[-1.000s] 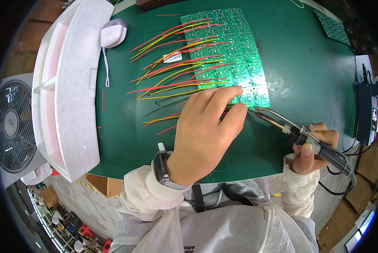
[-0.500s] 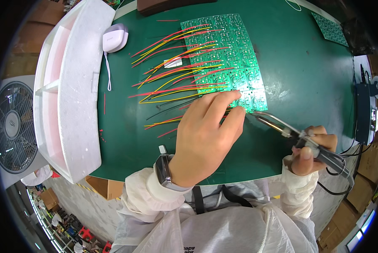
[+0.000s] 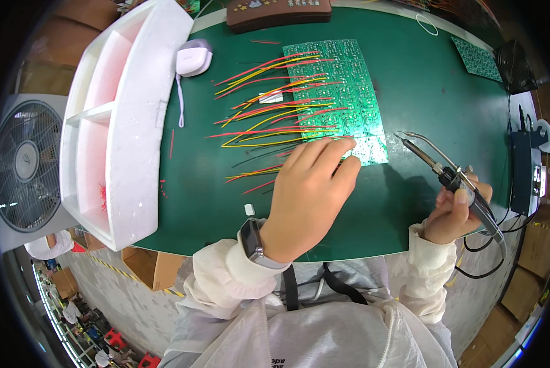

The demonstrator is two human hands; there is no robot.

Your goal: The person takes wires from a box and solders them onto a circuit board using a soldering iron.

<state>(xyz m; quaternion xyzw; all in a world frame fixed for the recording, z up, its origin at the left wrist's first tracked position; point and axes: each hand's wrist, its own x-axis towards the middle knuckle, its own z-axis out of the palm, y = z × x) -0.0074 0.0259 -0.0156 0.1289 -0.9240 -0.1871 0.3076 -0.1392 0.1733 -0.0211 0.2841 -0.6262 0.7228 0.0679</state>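
Observation:
My right hand [image 3: 451,214] is wrapped round the grip of a soldering iron [image 3: 449,178] with a thin metal guide tube beside its tip. The tip points up and left, in the air right of the circuit board panel [image 3: 342,80]. Over the panel's lower left corner lies my left hand [image 3: 311,193], fingers curled, thumb and forefinger close together at the board; whatever they grip is hidden. Red, yellow and black wires [image 3: 269,116] run leftward from the panel in rows, and some pass under my left fingers.
A white foam tray [image 3: 131,135] with compartments stands at left, near a pale earbud case [image 3: 194,58]. Far back lies a brown case [image 3: 278,13]. Another board panel [image 3: 477,58] and a dark soldering station [image 3: 525,165] are at right. A fan [image 3: 26,159] stands beyond the tray.
The soldering iron's tip has moved away from the board's lower edge, up and to the right. My left hand stays at the board's lower corner. The whole view has shifted slightly.

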